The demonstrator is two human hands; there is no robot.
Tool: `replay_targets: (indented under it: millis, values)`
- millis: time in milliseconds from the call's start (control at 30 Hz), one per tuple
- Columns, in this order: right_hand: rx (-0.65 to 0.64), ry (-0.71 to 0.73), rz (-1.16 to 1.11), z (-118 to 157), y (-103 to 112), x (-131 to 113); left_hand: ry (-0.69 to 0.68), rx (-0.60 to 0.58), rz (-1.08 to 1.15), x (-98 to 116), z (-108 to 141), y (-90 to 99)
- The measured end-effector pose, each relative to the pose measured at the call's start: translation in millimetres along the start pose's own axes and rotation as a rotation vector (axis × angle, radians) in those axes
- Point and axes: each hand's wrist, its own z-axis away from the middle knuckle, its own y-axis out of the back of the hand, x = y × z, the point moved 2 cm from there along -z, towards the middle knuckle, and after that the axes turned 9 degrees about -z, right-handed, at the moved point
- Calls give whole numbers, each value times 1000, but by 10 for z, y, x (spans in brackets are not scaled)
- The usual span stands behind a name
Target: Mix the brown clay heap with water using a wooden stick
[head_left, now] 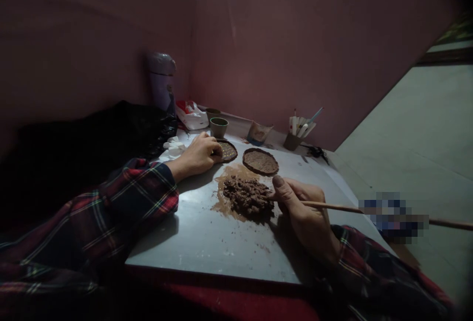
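Note:
My right hand is closed around a long thin wooden stick, whose front end points at a mound of wet brown clay-like paste. The paste lies in a smeared light-brown patch on the white board. Curled fingers of my left hand rest at the left edge of a round, dark-rimmed shallow dish dotted with small pale spots. What those fingertips pinch, if anything, is hidden. To the right lies a second round, brown dish with a rough surface and a raised rim.
Behind the dishes stand a green-rimmed cup, a clear container and a cup of brushes and tools. White crumpled tissue sits left, by black plastic. A purple bottle rises near the wall.

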Motion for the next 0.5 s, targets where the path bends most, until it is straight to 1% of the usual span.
replay_targets:
  millis: [100,167,233,300,333,367,400,500]
  values:
    - [24,59,-4,68,11,-4,9,-6,16,1,7,1]
    - [77,35,-48,129,13,27,11,-4,27,4,11,4]
    - [205,14,-157,185,18,61,12,0,28,8,11,6]
    - [410,68,-320,224,31,72,15,-4,22,12,9,6]
    - [477,94,-385,231,34,70,16,-8,19,14,7,6]
    - [515,108,-417,230,35,62,18,-11,17,15,6,7]
    - [499,96,-409,217,31,51,21,-12,17,16,4,7]
    - [292,-15,-243,160,13,24,21,-8,28,17,4,9]
